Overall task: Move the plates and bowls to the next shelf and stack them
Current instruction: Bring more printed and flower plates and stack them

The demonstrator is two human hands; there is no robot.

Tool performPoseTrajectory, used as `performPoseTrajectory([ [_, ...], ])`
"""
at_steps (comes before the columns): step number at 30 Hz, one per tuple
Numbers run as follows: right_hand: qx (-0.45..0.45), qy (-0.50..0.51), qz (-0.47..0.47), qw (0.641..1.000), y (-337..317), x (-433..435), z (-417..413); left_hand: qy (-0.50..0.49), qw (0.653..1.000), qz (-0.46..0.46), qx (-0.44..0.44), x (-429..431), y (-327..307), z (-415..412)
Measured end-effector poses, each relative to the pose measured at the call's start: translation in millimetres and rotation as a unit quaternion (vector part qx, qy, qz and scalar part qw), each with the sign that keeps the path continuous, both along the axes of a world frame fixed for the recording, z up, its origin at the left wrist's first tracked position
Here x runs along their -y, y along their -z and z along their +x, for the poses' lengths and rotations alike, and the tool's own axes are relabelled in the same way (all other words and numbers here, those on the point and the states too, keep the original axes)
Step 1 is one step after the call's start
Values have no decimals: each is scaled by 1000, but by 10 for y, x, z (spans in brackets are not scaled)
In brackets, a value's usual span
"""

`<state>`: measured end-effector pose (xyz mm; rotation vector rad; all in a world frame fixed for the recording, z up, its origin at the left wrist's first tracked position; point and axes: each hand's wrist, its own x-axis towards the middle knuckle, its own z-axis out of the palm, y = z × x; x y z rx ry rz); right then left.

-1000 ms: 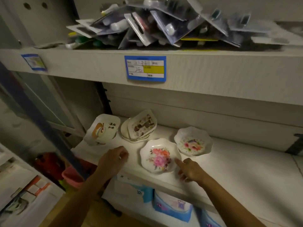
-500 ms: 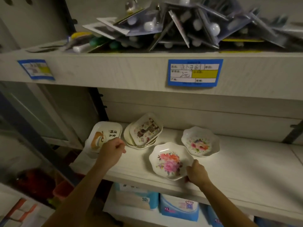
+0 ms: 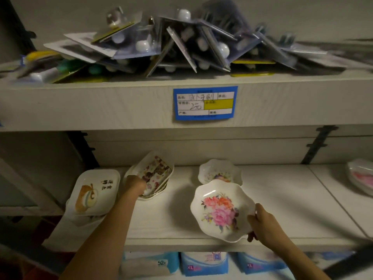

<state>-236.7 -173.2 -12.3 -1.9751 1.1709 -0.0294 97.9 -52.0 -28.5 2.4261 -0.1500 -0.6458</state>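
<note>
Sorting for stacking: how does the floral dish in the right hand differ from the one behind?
The front floral dish is tilted, gripped by the right hand; the rear floral dish rests untouched on the shelf. Front flowers are bold pink, rear ones paler. Both are white, scalloped.

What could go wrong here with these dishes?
The right hand holds the flowered bowl by one edge, tilted; it might slip. The left hand is at the leaning stack of patterned dishes, which could slide. The snail plate sits tilted at the left end of the shelf; a nudge might drop it.

A shop: price label (image 3: 204, 103) on stocked shelf (image 3: 101, 106)
</note>
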Motion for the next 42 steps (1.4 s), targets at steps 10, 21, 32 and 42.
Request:
performPoseTrajectory([
  [10,-15,35,-22,999,69,31,-187,36,992,110,49,70,88,14],
  [21,6,12,-14,1000,-69,27,-166,45,989,-132,49,-50,-420,-200],
  [32,74,81,-26,994,-328,11,-722,125,963,-240,3,-418,-635,-956],
  [42,69,148,-41,986,-367,256,-1735,136,945,-296,-32,-156,-651,-2117],
])
